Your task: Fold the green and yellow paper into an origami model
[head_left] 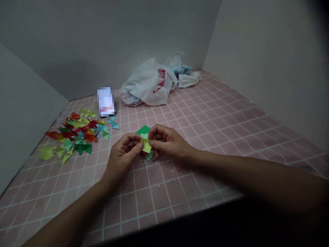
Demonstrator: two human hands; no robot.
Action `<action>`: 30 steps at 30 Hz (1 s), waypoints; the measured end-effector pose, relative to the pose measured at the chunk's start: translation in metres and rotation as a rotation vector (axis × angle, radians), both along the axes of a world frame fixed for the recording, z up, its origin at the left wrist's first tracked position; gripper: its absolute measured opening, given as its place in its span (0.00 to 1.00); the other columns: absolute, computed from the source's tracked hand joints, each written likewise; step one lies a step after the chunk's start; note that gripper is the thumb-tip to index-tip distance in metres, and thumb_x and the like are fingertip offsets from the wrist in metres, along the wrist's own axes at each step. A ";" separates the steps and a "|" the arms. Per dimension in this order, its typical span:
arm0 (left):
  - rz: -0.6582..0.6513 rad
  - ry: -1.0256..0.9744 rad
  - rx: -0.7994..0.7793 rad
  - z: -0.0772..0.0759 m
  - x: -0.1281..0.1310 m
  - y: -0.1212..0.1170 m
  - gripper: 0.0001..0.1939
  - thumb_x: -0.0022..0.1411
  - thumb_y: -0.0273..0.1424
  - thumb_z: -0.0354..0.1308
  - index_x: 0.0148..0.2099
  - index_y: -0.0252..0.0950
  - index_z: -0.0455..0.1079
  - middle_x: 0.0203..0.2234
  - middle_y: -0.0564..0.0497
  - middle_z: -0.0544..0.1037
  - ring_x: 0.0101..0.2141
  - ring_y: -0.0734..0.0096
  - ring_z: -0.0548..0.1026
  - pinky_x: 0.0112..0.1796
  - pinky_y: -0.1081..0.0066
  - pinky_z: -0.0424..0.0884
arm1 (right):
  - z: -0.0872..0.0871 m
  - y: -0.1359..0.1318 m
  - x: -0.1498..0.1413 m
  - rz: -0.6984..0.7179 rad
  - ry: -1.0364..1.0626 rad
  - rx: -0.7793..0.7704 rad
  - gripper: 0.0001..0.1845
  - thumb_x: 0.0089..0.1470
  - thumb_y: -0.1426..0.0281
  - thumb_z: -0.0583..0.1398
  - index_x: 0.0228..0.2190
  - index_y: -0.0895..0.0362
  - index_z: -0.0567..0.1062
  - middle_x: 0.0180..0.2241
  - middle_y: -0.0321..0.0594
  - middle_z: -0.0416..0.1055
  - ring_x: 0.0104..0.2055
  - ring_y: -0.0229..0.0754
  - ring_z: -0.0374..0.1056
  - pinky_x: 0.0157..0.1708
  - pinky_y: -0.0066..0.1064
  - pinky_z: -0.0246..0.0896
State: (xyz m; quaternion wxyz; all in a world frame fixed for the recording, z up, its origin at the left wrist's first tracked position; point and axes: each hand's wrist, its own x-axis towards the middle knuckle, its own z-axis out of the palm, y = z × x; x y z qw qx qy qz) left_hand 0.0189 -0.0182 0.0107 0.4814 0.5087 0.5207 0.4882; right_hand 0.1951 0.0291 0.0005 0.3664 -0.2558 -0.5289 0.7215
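Pinching the yellow paper (146,146) with both hands, over the near-middle part of the table (144,212). My left hand (123,151) has its left side, thumb on top and fingers curled beneath; my right hand (167,141) grips the right side in a closed thumb-and-finger pinch. How far the hidden fingertips reach underneath: cannot tell.

Green paper (143,130) shows just beyond the yellow one, with a pale green piece (149,155) at its near side; whether they touch it is unclear.

Handling, by judgement: very light, thin, slightly stiff along any fold, soft across the flat. Likely to crease where pressed and to tear if pulled apart hard. Dry-looking surface, so slipping seems a small risk. Best hold: fingertips close to opposite edges, light pressure, centre left free.

Surroundings: folded papers (68,144) in red, orange, yellow, green and blue lie in a loose heap to the left. Phone (106,99), screen lit, at the far side of the heap. White bag (146,84), crumpled, further right, near the far wall (115,41).
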 end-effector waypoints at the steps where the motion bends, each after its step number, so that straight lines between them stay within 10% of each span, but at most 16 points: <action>1: -0.002 -0.004 -0.004 0.000 0.000 0.000 0.09 0.58 0.32 0.67 0.39 0.36 0.71 0.29 0.53 0.78 0.27 0.72 0.79 0.30 0.72 0.75 | 0.001 -0.001 0.000 -0.008 0.006 0.006 0.08 0.54 0.71 0.64 0.33 0.56 0.67 0.22 0.29 0.70 0.21 0.31 0.66 0.21 0.22 0.63; 30: -0.011 -0.117 0.070 0.002 0.000 -0.006 0.03 0.64 0.32 0.61 0.40 0.38 0.72 0.29 0.55 0.76 0.29 0.74 0.78 0.32 0.74 0.76 | 0.005 -0.006 0.004 -0.029 -0.013 0.170 0.03 0.53 0.76 0.60 0.32 0.57 0.73 0.25 0.31 0.71 0.23 0.31 0.67 0.25 0.24 0.66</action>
